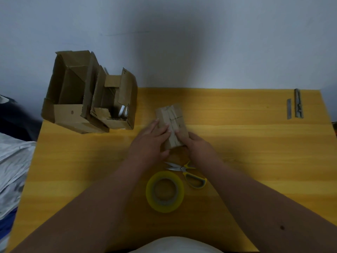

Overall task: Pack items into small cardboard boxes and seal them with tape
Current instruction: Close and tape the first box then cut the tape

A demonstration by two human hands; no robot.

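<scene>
- Box (170, 126), small and closed, lies on the table (246, 143) mid-scene, just beyond the hands, with a seam running along its top; it sits where both hands reach it without stretching.
- Left hand (150, 141) lies on the box's left side, fingers straight and flat across the top and thumb at the near end, apparently pressing the flaps or tape down along the seam.
- Right hand (194, 143) holds the near right corner, fingers curled round the edge with one fingertip up on the top, probably bracing the box so it does not slide under the other hand's pressure.
- Whether tape already covers the seam is hard to tell; the top looks slightly glossy, so sealing is likely under way or just finished.
- Scissors (187, 173), blades open, lie just near of the box, under the right wrist, handy for cutting.
- Tape (164, 191), a yellowish roll, lies flat near the scissors, between the forearms, within easy reach for the next strip.
- Two open cartons (87, 99) stand at the far left corner, well apart from the work; the right one holds something white, perhaps stock to pack.
- Two grey strips (297, 105) lie at the far right edge, out of the way.
</scene>
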